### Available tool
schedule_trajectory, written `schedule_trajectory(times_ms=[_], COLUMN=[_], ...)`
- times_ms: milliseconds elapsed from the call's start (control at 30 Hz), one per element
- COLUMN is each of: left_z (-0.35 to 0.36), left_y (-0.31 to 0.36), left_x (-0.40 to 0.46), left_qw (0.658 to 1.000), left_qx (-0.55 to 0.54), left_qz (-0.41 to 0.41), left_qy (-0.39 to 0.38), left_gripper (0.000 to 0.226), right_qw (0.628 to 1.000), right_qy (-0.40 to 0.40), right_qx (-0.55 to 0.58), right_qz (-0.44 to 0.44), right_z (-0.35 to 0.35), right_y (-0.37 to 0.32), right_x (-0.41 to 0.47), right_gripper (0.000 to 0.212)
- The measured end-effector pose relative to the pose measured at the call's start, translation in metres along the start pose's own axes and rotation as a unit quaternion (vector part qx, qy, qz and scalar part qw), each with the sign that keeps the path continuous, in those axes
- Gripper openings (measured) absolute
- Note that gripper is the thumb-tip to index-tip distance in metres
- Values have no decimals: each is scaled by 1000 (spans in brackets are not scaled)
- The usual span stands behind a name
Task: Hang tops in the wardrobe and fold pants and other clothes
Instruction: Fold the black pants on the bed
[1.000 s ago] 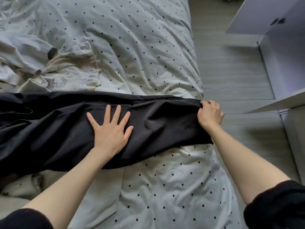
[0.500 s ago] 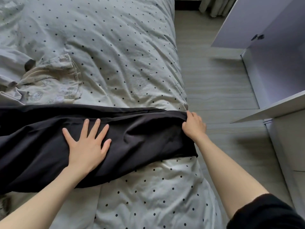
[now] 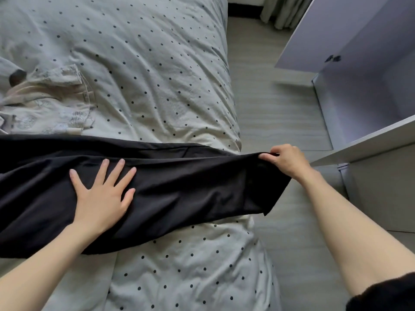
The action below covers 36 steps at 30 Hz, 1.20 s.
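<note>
- Head view, the only one: black pants (image 3: 179, 189) lie stretched across a bed (image 3: 157, 63) from the left edge of the picture to past the bed's right side, where the end of the cloth hangs over the floor (image 3: 269, 104).
- Left hand (image 3: 103, 196) lies flat on the pants, palm down, left of the middle of the cloth. Its fingers (image 3: 116, 173) are straight and spread wide, pointing up and to the right, and they press on the fabric without gripping any of it.
- Right hand (image 3: 285, 160) is beyond the bed's right side, at the upper corner of the pants' end. Its fingers (image 3: 267, 157) are curled and pinch the top hem, holding that corner lifted off the bedding; the cloth runs taut from this pinch back toward the left hand, and the lower corner of the end hangs free below.
- Both forearms are bare, and a dark sleeve (image 3: 386, 295) shows at the lower right corner.
- Bedding is pale with small dark dots, and wrinkled.
- A light printed garment (image 3: 51, 108) lies crumpled on the bed above the pants at the left, its lower edge just beside the black cloth.
- An open white wardrobe (image 3: 370, 90) stands to the right across the grey floor, with its door swung out and a shelf edge near the right hand.
- A curtain (image 3: 285, 10) hangs at the top edge, past the bed.
</note>
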State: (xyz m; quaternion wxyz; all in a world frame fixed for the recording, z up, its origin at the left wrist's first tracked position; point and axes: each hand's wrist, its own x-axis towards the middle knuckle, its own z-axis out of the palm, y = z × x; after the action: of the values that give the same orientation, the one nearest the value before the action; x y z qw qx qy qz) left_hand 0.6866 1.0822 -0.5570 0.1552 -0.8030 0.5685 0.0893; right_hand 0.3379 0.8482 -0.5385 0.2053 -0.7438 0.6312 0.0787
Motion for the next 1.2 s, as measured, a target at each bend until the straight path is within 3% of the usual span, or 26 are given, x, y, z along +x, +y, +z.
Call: schedule_trajectory(times_ms=[67,200,300,400,567,733,833,967,1067,1200], left_z=[-3,-10,-9,-9,-16,-36,-44,-51,-57,-79], left_y=[1,-9,-19,-17,-23,-77,-123,-181,-209,-236], left_x=[-4,3,12,15,-9,-52,-78,-102,-104,-87], left_qw=[1000,999,999,999,999,996,994,993,990,985], left_qx=[-12,-44,-38,-37,-22,12,17,33,18,5], left_qz=[2,-10,-13,-3,9,-6,-48,-95,-127,-112], left_qy=[1,18,14,13,39,93,97,66,58,131], left_gripper=[55,55,54,54,52,45,75,80,73,33], right_qw=[1000,997,999,994,990,983,963,934,935,953], right_qy=[-20,17,-25,-48,-48,-102,-137,-128,-108,-81], right_qx=[-11,-69,15,99,134,78,94,96,68,70], right_qz=[-8,3,34,3,-4,-134,-212,-320,-331,-283], right_z=[-12,-3,27,67,99,97,101,110,116,112], right_y=[1,-11,-30,-60,-125,-200,-261,-340,-374,-397], right_x=[6,23,19,-7,-47,-76,-105,-142,-152,-149], right_gripper=[42,35,56,59,66,60,60,57,58,58])
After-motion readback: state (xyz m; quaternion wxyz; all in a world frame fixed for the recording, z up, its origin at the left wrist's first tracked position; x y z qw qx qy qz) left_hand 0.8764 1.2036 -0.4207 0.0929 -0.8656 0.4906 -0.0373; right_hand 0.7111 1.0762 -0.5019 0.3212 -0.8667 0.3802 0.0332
